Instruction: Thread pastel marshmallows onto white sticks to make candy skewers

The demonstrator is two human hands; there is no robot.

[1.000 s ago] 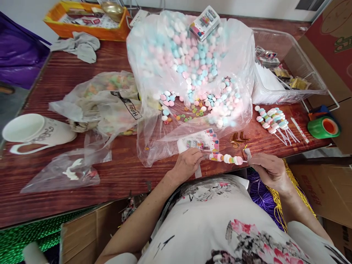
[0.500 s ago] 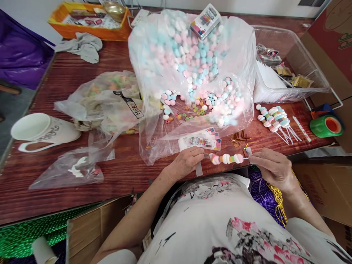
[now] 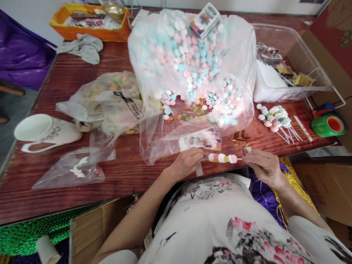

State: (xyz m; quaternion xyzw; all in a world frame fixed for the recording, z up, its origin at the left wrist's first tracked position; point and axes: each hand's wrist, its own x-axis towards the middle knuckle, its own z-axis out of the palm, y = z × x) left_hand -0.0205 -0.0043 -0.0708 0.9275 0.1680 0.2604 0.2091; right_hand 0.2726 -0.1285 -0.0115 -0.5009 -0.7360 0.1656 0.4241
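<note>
Holding a candy skewer [image 3: 222, 158] level at the lower middle of the frame, above the near edge of the bench [image 3: 63, 84], we pinch its candy end with our left hand [image 3: 187, 163] and its stick end with our right hand [image 3: 262, 165], both closed on it. Just above lie printed cards [image 3: 202, 141] beside the big bag of pastel candies [image 3: 192, 58]; finished skewers [image 3: 275, 119] rest at the right, a white mug [image 3: 41, 132] at the left
</note>
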